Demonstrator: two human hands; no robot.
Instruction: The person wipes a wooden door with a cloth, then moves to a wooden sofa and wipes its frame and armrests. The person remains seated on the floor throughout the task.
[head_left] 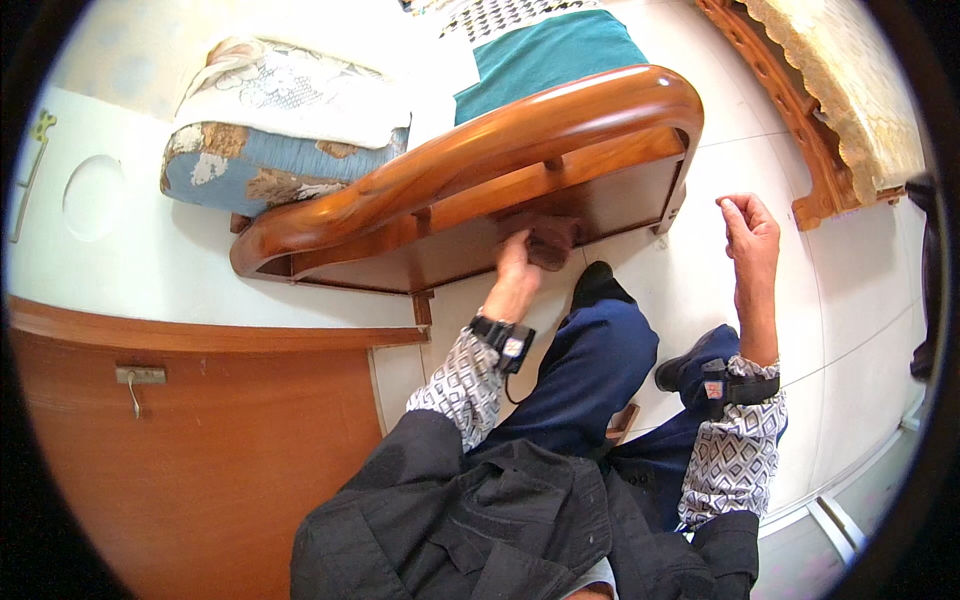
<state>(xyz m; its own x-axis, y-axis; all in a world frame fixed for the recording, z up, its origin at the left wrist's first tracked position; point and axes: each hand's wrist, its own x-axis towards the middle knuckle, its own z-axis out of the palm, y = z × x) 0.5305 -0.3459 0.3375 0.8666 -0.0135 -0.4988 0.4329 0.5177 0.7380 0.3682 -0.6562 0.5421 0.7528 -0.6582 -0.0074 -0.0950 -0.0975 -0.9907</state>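
My left hand [514, 263] is closed on a dark reddish-brown cloth [552, 242], slightly blurred. The cloth is against the lower part of a dark brown wooden side panel [460, 250]. Above that panel curves the thick, glossy armrest [480, 135] of a wooden seat or bed frame. Out to the right, my right hand [752, 235] is raised over the floor, apart from the furniture. Its fingers are curled in toward the thumb, and nothing shows in them.
Beyond the armrest lie a teal cloth [555, 55] and a worn blue cushion [255, 165] under a white cover. A carved wooden table [815, 150] with a yellowish lace cloth stands at right. A brown door [200, 430] with a metal latch is at left. White tiles [860, 290] cover the floor.
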